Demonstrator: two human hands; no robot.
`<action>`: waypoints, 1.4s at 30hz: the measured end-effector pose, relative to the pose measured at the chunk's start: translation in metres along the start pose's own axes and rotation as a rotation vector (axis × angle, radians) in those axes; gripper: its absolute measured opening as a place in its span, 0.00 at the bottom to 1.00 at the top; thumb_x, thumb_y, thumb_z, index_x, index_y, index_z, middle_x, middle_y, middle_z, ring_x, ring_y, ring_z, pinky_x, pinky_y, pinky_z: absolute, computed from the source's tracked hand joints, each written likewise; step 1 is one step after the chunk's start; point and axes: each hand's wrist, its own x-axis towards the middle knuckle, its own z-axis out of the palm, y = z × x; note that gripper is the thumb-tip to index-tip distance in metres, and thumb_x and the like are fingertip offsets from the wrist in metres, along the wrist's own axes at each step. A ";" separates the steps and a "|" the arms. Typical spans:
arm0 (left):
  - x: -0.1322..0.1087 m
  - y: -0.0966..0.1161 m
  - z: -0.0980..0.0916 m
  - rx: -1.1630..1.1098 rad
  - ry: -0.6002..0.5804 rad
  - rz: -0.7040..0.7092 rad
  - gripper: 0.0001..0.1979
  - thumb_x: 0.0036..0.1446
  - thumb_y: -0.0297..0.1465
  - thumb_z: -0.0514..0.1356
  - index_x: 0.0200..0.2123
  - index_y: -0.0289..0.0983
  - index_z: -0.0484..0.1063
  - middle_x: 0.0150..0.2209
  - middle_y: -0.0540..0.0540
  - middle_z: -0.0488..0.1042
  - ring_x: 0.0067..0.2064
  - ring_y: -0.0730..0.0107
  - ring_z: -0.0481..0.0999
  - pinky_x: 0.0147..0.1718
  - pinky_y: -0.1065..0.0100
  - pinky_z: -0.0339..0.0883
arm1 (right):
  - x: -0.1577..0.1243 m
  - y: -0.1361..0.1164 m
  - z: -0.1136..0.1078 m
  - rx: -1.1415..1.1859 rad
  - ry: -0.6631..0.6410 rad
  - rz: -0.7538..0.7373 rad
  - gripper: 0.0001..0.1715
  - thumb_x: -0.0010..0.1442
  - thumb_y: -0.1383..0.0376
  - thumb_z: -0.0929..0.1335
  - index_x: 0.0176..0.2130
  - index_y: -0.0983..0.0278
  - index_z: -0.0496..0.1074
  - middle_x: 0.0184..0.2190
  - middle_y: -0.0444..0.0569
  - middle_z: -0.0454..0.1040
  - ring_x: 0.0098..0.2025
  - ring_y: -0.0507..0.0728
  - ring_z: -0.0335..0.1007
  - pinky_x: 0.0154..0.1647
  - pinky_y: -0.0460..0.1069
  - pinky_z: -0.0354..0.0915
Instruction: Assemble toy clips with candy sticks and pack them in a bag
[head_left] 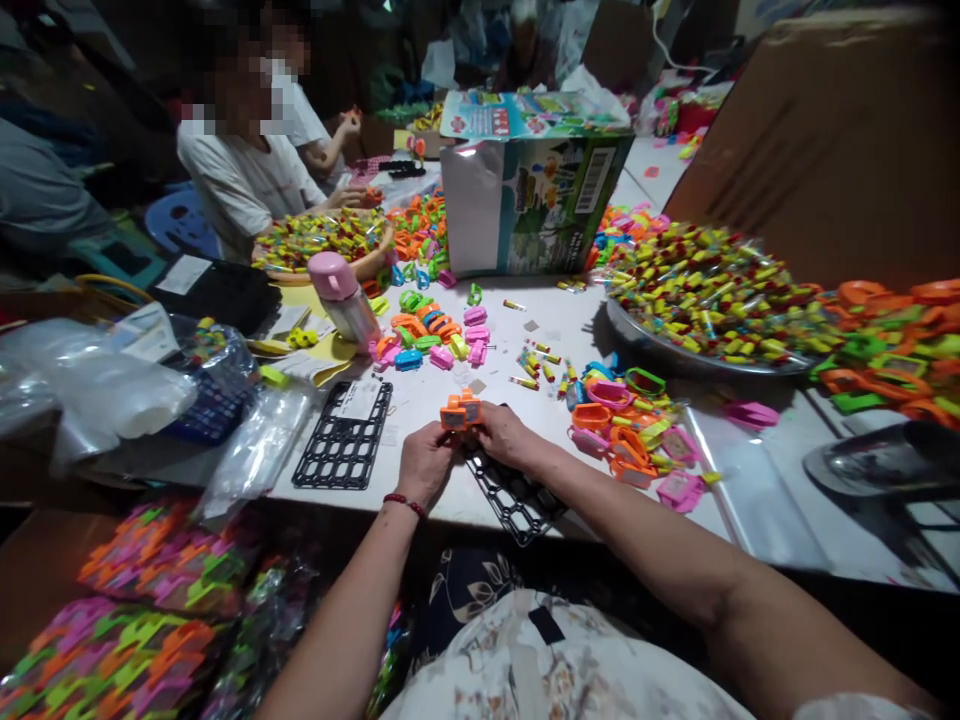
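Between my two hands, above the table's front edge, is an orange toy watch (460, 410). My left hand (427, 462) grips it from the left with closed fingers, a red bead bracelet on that wrist. Closed on the watch's right side is my right hand (504, 435). Under the right hand and forearm lies a black plastic grid tray (510, 500), partly covered. Another black grid tray (341, 440) with a white label rests to the left. Ahead are a loose group of colourful toy watches (431, 335) and several small yellow-capped tubes (544, 360).
A printed carton (532, 190) stands mid-table. To its right is a metal basin (705, 350) heaped with yellow-capped tubes; more watches (630, 430) lie nearer. A pink-lidded bottle (345, 300) and clear plastic bags (255, 450) are left. Two people sit at the far left side.
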 end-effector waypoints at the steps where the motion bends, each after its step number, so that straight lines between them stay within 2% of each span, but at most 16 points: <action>1: 0.000 0.002 0.000 -0.010 -0.003 0.002 0.10 0.56 0.36 0.61 0.31 0.37 0.80 0.29 0.49 0.77 0.31 0.70 0.72 0.31 0.71 0.63 | 0.001 -0.002 0.001 -0.013 0.004 0.001 0.14 0.58 0.77 0.65 0.41 0.66 0.74 0.41 0.51 0.74 0.43 0.56 0.70 0.48 0.50 0.65; 4: 0.000 0.005 -0.001 -0.050 -0.003 -0.022 0.13 0.55 0.40 0.62 0.34 0.37 0.81 0.30 0.48 0.78 0.31 0.68 0.72 0.30 0.71 0.64 | 0.000 -0.009 0.002 -0.060 0.012 0.016 0.12 0.59 0.76 0.66 0.41 0.65 0.74 0.40 0.50 0.74 0.42 0.55 0.70 0.47 0.49 0.66; 7: 0.000 0.008 -0.001 -0.059 -0.009 -0.080 0.15 0.53 0.43 0.64 0.36 0.38 0.80 0.29 0.49 0.78 0.30 0.67 0.73 0.28 0.71 0.65 | -0.016 -0.017 -0.016 -0.100 0.043 0.016 0.11 0.62 0.74 0.67 0.45 0.65 0.73 0.42 0.51 0.73 0.45 0.55 0.70 0.50 0.48 0.66; 10: 0.000 0.012 -0.002 -0.066 -0.016 -0.115 0.15 0.53 0.43 0.64 0.37 0.37 0.77 0.29 0.50 0.77 0.29 0.68 0.72 0.28 0.71 0.65 | -0.055 -0.016 -0.062 -0.183 0.192 0.020 0.15 0.66 0.70 0.65 0.52 0.65 0.71 0.48 0.54 0.71 0.49 0.55 0.68 0.54 0.49 0.65; 12: 0.001 0.015 -0.004 -0.082 -0.003 -0.127 0.16 0.52 0.42 0.64 0.39 0.37 0.75 0.30 0.50 0.76 0.29 0.69 0.73 0.28 0.72 0.66 | -0.086 -0.008 -0.102 -0.338 0.290 0.126 0.16 0.65 0.71 0.65 0.52 0.63 0.71 0.50 0.54 0.69 0.49 0.57 0.67 0.53 0.50 0.65; 13: 0.003 0.016 -0.005 -0.077 0.008 -0.120 0.17 0.51 0.42 0.64 0.41 0.37 0.75 0.31 0.50 0.77 0.30 0.69 0.73 0.29 0.71 0.66 | -0.100 -0.002 -0.121 -0.451 0.324 0.231 0.15 0.65 0.70 0.65 0.51 0.63 0.72 0.48 0.54 0.69 0.47 0.57 0.67 0.50 0.50 0.65; 14: 0.004 0.016 -0.006 -0.059 0.018 -0.104 0.19 0.50 0.42 0.65 0.42 0.36 0.74 0.32 0.49 0.77 0.31 0.68 0.74 0.31 0.71 0.67 | -0.112 0.004 -0.138 -0.565 0.326 0.343 0.14 0.66 0.69 0.64 0.50 0.64 0.73 0.48 0.55 0.69 0.45 0.57 0.68 0.47 0.50 0.65; 16: 0.007 0.015 -0.007 0.003 0.029 -0.062 0.20 0.48 0.42 0.65 0.41 0.35 0.75 0.35 0.48 0.78 0.33 0.66 0.75 0.33 0.70 0.67 | -0.128 0.015 -0.165 -0.743 0.244 0.514 0.11 0.66 0.67 0.64 0.44 0.65 0.75 0.46 0.56 0.69 0.41 0.57 0.68 0.40 0.49 0.63; 19: 0.008 0.013 -0.006 -0.021 0.025 -0.071 0.20 0.48 0.43 0.65 0.40 0.35 0.75 0.34 0.47 0.78 0.33 0.66 0.75 0.32 0.71 0.67 | -0.135 0.021 -0.179 -0.810 0.127 0.561 0.08 0.64 0.68 0.65 0.39 0.65 0.75 0.44 0.57 0.70 0.38 0.57 0.67 0.35 0.49 0.59; 22: 0.002 0.015 0.000 -0.168 0.021 -0.126 0.18 0.50 0.41 0.65 0.41 0.35 0.75 0.32 0.49 0.77 0.31 0.70 0.73 0.29 0.72 0.66 | -0.126 0.014 -0.167 -0.740 0.202 0.497 0.08 0.63 0.70 0.63 0.40 0.65 0.72 0.40 0.56 0.72 0.36 0.57 0.66 0.34 0.49 0.57; 24: -0.001 0.016 0.003 -0.228 0.031 -0.115 0.16 0.49 0.39 0.66 0.39 0.35 0.75 0.33 0.48 0.77 0.32 0.70 0.73 0.30 0.73 0.67 | -0.114 0.008 -0.146 -0.532 0.278 0.434 0.06 0.63 0.67 0.64 0.40 0.64 0.71 0.34 0.51 0.72 0.33 0.56 0.65 0.33 0.49 0.57; 28: -0.004 0.013 0.005 -0.290 0.016 -0.145 0.14 0.49 0.37 0.67 0.37 0.35 0.76 0.33 0.48 0.77 0.28 0.74 0.71 0.25 0.74 0.65 | -0.076 -0.002 -0.085 0.142 0.277 0.347 0.12 0.58 0.57 0.69 0.38 0.63 0.72 0.31 0.45 0.73 0.31 0.53 0.65 0.32 0.47 0.60; 31: -0.005 0.009 0.004 -0.260 0.008 -0.138 0.13 0.50 0.37 0.67 0.37 0.35 0.77 0.32 0.48 0.76 0.26 0.75 0.69 0.24 0.75 0.64 | -0.043 -0.002 -0.041 0.405 0.218 0.361 0.15 0.56 0.55 0.69 0.37 0.65 0.74 0.27 0.44 0.73 0.28 0.52 0.66 0.30 0.47 0.62; 35: -0.004 0.006 0.002 -0.244 -0.009 -0.080 0.14 0.53 0.38 0.66 0.39 0.35 0.79 0.34 0.47 0.78 0.28 0.74 0.72 0.26 0.74 0.66 | -0.014 0.006 -0.012 0.418 0.172 0.339 0.14 0.55 0.57 0.68 0.36 0.65 0.74 0.26 0.44 0.74 0.27 0.52 0.67 0.30 0.46 0.64; 42: -0.001 0.000 0.002 -0.143 -0.015 0.054 0.10 0.55 0.35 0.65 0.39 0.38 0.81 0.43 0.46 0.78 0.42 0.67 0.76 0.39 0.71 0.71 | -0.003 0.015 -0.009 0.242 0.198 0.264 0.09 0.54 0.61 0.69 0.28 0.66 0.73 0.25 0.45 0.73 0.29 0.54 0.67 0.32 0.46 0.60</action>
